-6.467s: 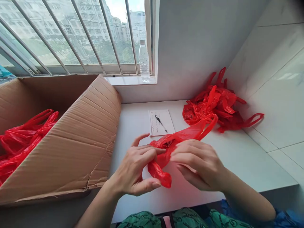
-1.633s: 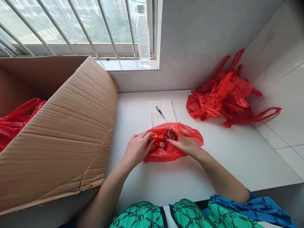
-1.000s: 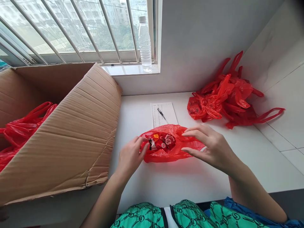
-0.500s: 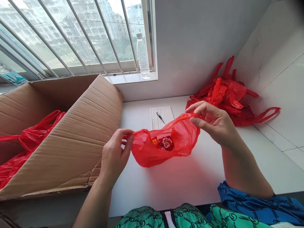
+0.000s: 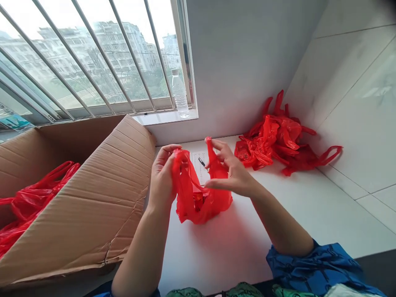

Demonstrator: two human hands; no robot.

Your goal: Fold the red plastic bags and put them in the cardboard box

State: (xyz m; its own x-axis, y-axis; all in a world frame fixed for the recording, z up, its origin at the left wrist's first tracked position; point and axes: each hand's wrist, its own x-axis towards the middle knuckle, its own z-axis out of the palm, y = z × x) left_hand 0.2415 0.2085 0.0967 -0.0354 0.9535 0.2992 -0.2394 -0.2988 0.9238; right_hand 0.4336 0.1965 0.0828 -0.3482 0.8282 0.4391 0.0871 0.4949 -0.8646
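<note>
A red plastic bag (image 5: 202, 210) hangs from my hands over the white table, its mouth open. Small red packets (image 5: 198, 200) show inside it, partly hidden by the film. My left hand (image 5: 163, 171) is closed round the gathered left handle. On the other side, the fingers of my right hand (image 5: 233, 171) hold the right handle, which stands upright against them, while the thumb is spread apart lower down. Behind the bag lie a sheet of paper (image 5: 198, 156) and a black pen (image 5: 201, 162), both partly covered.
A large cardboard box (image 5: 102, 198) stands at the left with red bags (image 5: 40, 194) inside. More red plastic bags (image 5: 278, 132) are heaped at the back right by the wall. A clear water bottle (image 5: 180, 95) stands on the sill of the barred window.
My hands have come closer together, drawing the bag narrower with its handles upright. My right hand has moved left and its thumb has spread. The camera view has tilted up slightly.
</note>
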